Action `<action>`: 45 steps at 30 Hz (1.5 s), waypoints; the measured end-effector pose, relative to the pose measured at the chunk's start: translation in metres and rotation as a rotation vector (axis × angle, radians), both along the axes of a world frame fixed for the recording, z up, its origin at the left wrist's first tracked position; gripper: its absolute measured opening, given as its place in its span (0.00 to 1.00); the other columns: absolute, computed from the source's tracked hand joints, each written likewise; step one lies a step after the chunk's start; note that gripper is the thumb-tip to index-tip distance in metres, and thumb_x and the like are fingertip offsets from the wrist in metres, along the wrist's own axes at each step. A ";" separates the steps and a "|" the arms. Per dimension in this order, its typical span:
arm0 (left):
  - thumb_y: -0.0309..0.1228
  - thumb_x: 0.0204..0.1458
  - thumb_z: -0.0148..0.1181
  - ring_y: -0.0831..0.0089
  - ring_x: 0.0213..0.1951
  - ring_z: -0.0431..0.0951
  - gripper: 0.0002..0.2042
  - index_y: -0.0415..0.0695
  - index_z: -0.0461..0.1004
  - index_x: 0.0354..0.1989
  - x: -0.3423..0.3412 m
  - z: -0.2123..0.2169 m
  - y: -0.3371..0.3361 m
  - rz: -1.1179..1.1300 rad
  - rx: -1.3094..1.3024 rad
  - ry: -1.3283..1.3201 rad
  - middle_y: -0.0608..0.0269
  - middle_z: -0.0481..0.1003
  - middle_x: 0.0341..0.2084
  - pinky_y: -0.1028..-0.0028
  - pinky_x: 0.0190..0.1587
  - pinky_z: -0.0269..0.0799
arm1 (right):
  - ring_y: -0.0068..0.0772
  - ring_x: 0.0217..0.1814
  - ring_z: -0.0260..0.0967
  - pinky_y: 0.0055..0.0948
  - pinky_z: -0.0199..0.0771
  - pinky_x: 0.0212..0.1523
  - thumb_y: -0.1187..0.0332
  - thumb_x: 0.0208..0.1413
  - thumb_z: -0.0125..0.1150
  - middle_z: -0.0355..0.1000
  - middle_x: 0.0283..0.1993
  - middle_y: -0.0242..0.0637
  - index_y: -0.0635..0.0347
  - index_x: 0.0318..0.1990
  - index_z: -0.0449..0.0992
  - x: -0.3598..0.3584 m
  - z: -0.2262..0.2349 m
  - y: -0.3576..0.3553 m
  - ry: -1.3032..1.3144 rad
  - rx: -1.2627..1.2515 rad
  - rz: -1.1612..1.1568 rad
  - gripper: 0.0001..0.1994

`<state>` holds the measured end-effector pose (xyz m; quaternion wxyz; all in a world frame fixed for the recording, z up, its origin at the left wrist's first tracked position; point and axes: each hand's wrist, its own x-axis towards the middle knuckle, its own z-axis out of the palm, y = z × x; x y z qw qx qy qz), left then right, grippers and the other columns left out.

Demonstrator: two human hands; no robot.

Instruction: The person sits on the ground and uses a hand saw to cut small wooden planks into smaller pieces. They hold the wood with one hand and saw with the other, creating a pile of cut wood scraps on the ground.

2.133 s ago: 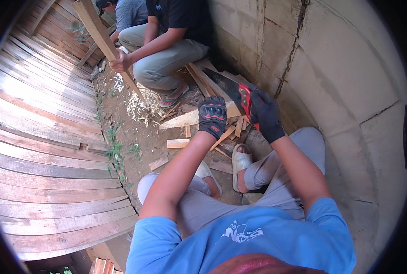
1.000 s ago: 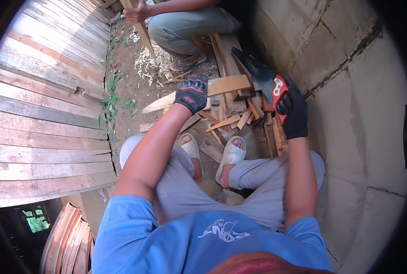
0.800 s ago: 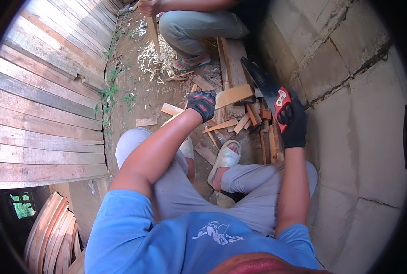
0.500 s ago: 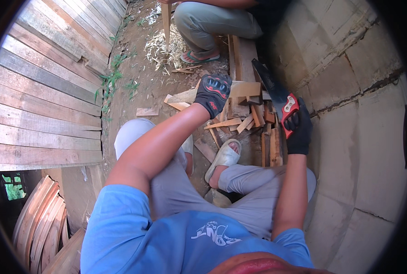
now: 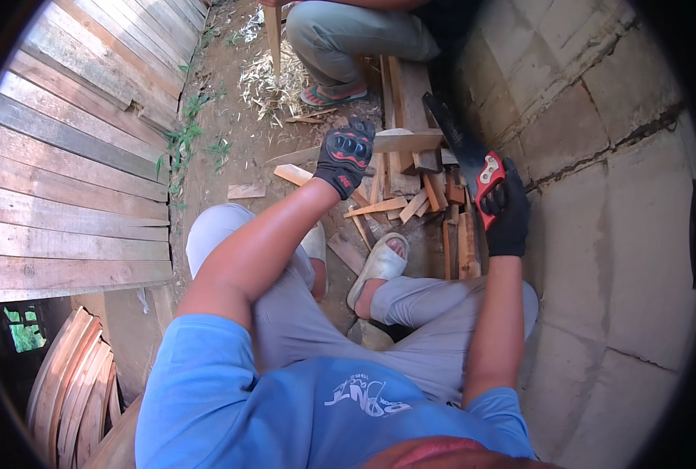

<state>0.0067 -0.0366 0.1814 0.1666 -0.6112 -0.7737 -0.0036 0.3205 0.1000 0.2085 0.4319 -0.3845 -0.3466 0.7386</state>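
Note:
My left hand [image 5: 345, 157], in a black glove with red trim, is closed around a long, pale wooden piece [image 5: 405, 143] held crosswise. Its left end tapers to a point, and its right part lies above the stacked blocks. A hand saw [image 5: 456, 141] with a red handle is gripped in my right hand [image 5: 507, 205], which wears a black glove too. The dark blade points away from me, up and to the left, close to the wall and apart from the wooden piece's middle.
Offcuts [image 5: 379, 208] lie around a thick timber beam [image 5: 412, 86] beyond my sandalled feet. A co-worker's bent leg [image 5: 356, 35] is at the far side, beside wood shavings [image 5: 273, 86]. A block wall [image 5: 582, 203] rises at right; planks [image 5: 74, 180] stand at left, with curved boards [image 5: 74, 383] below.
My left hand has shifted slightly left and nearer, and the wooden piece has turned so that its tapered left end shows. The saw has barely moved in my right hand.

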 end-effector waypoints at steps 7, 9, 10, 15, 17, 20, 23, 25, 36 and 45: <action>0.29 0.56 0.57 0.58 0.39 0.86 0.13 0.43 0.73 0.50 0.007 -0.013 -0.012 -0.025 -0.009 -0.111 0.50 0.82 0.40 0.60 0.39 0.80 | 0.13 0.22 0.51 0.22 0.54 0.23 0.62 0.71 0.59 0.55 0.23 0.18 0.60 0.64 0.77 0.001 -0.003 0.005 0.086 0.004 0.025 0.19; 0.29 0.56 0.57 0.58 0.38 0.85 0.12 0.44 0.73 0.49 0.010 -0.019 -0.016 -0.008 -0.094 -0.188 0.53 0.82 0.37 0.60 0.39 0.79 | 0.13 0.21 0.50 0.22 0.54 0.23 0.62 0.72 0.58 0.55 0.23 0.19 0.61 0.65 0.76 0.004 0.000 0.001 0.082 -0.007 0.042 0.20; 0.29 0.57 0.57 0.58 0.38 0.85 0.12 0.44 0.73 0.48 0.009 -0.022 -0.019 -0.007 -0.107 -0.203 0.55 0.82 0.35 0.59 0.39 0.79 | 0.14 0.21 0.50 0.22 0.53 0.23 0.62 0.72 0.58 0.55 0.23 0.19 0.62 0.65 0.76 0.005 0.003 0.000 0.079 -0.010 0.051 0.20; 0.29 0.58 0.55 0.62 0.36 0.85 0.10 0.45 0.74 0.47 0.004 -0.014 -0.012 -0.139 0.048 -0.108 0.58 0.82 0.30 0.63 0.35 0.77 | 0.15 0.20 0.47 0.22 0.51 0.23 0.62 0.73 0.56 0.52 0.23 0.20 0.62 0.67 0.74 0.001 0.007 -0.004 0.028 0.036 0.008 0.20; 0.29 0.58 0.55 0.61 0.36 0.85 0.10 0.45 0.75 0.47 0.004 -0.019 -0.013 -0.123 0.012 -0.104 0.58 0.82 0.30 0.63 0.35 0.77 | 0.15 0.21 0.45 0.22 0.50 0.24 0.62 0.73 0.56 0.50 0.23 0.20 0.62 0.67 0.74 -0.002 0.006 -0.005 0.002 0.042 0.001 0.21; 0.29 0.57 0.55 0.58 0.36 0.85 0.11 0.44 0.75 0.47 0.005 -0.029 -0.015 -0.112 -0.080 -0.132 0.56 0.82 0.31 0.60 0.37 0.78 | 0.15 0.21 0.46 0.22 0.50 0.23 0.62 0.73 0.56 0.51 0.23 0.19 0.62 0.68 0.74 -0.001 0.006 -0.003 -0.037 0.038 -0.008 0.21; 0.29 0.56 0.56 0.57 0.37 0.85 0.11 0.44 0.75 0.47 0.001 -0.035 -0.015 -0.121 -0.153 -0.181 0.54 0.82 0.32 0.58 0.37 0.79 | 0.15 0.20 0.48 0.22 0.53 0.23 0.63 0.73 0.56 0.53 0.23 0.20 0.62 0.66 0.75 -0.001 0.008 -0.002 -0.040 0.033 -0.021 0.20; 0.29 0.57 0.56 0.59 0.37 0.86 0.11 0.44 0.75 0.47 -0.005 -0.039 -0.017 -0.131 -0.149 -0.197 0.54 0.82 0.33 0.59 0.36 0.79 | 0.15 0.19 0.53 0.23 0.58 0.22 0.65 0.71 0.57 0.57 0.22 0.20 0.61 0.63 0.77 -0.002 0.009 -0.003 -0.005 0.022 -0.008 0.18; 0.32 0.59 0.55 0.61 0.39 0.85 0.24 0.42 0.72 0.65 0.029 -0.002 -0.028 -0.158 -0.122 0.024 0.54 0.80 0.45 0.60 0.43 0.79 | 0.14 0.21 0.54 0.21 0.59 0.23 0.64 0.72 0.56 0.57 0.24 0.20 0.63 0.64 0.77 0.025 0.014 0.017 0.039 0.107 -0.087 0.19; 0.37 0.60 0.59 0.47 0.50 0.83 0.20 0.48 0.76 0.60 -0.002 -0.032 -0.027 0.011 -0.391 -0.362 0.43 0.80 0.41 0.51 0.53 0.77 | 0.14 0.20 0.52 0.23 0.55 0.22 0.67 0.71 0.58 0.57 0.23 0.21 0.64 0.65 0.76 0.014 0.022 0.007 0.069 0.078 -0.066 0.19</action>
